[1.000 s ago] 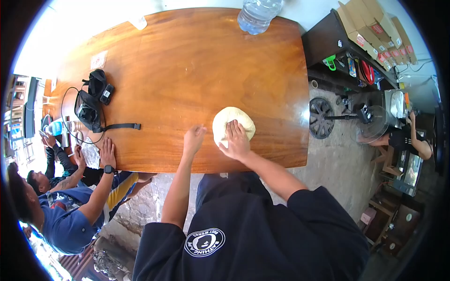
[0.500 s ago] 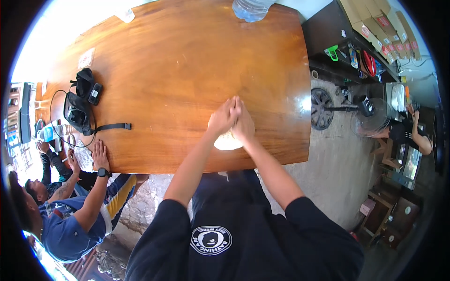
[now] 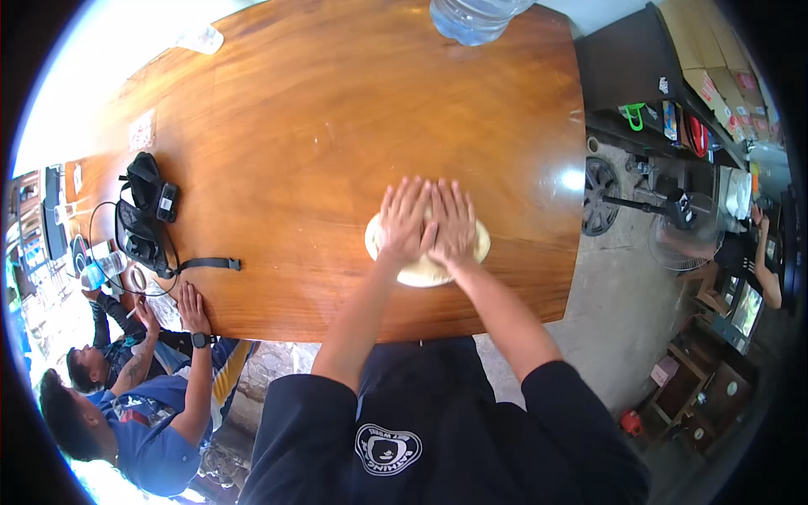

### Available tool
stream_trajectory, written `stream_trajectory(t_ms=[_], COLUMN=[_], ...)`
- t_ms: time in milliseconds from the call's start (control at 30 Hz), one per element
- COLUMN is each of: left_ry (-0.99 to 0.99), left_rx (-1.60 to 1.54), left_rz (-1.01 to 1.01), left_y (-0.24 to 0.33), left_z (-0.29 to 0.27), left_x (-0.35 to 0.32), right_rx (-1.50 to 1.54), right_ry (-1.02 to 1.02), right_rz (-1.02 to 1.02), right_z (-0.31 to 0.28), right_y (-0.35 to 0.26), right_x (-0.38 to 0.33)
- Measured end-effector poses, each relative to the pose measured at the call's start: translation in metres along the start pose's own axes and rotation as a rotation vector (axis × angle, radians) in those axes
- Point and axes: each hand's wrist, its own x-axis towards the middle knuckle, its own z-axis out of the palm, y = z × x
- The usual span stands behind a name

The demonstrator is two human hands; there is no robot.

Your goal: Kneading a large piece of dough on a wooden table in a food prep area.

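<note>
A pale, round, flattened piece of dough (image 3: 423, 275) lies on the glossy wooden table near its front edge. My left hand (image 3: 404, 225) rests flat on the left part of it with the fingers stretched forward. Beside it, my right hand (image 3: 452, 227) lies palm down on the right part, fingers also extended. The two hands touch around the thumbs, and they cover the middle of the dough. Its edge shows to the left, to the right and in front of my wrists.
A black strapped bag (image 3: 141, 227) with a loose buckle strap and cable lies left on the table (image 3: 320, 101). One seated person's hand (image 3: 194, 309) rests at the left edge. A clear plastic jug (image 3: 473, 21) stands far back. A fan (image 3: 686, 223) stands right, near another person.
My hands have gone from clasped together over the dough to lying flat side by side on it. The dough now looks wider and flatter. The whole view has shifted slightly.
</note>
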Motion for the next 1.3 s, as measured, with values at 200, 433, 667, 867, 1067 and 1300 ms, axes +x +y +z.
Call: stream_trajectory(t_ms=[200, 433, 667, 867, 1067, 1300], left_ry=[0.068, 0.048, 0.036, 0.108, 0.177, 0.062], left_rx=[-0.175, -0.332, -0.570, -0.497, -0.502, -0.158], left_rz=[-0.318, -0.500, -0.808, -0.866, -0.670, -0.263], left_y=[-0.023, 0.050, 0.053, 0.003, -0.019, -0.055], left_z=[0.004, -0.032, -0.054, -0.080, -0.079, -0.011], left_x=[0.026, -0.051, -0.144, -0.165, -0.070, -0.029], right_rx=[-0.041, 0.742, 0.451, 0.032, 0.788, -0.043], right_ry=[-0.026, 0.231, 0.129, -0.013, -0.774, 0.197], right_rz=[-0.091, 0.348, 0.161, -0.195, 0.256, -0.161], right_z=[-0.009, -0.038, -0.014, -0.011, -0.093, 0.032], right_y=[0.009, 0.116, -0.071, -0.086, -0.035, -0.064], right_x=[0.085, -0.018, -0.050, -0.093, 0.054, 0.047])
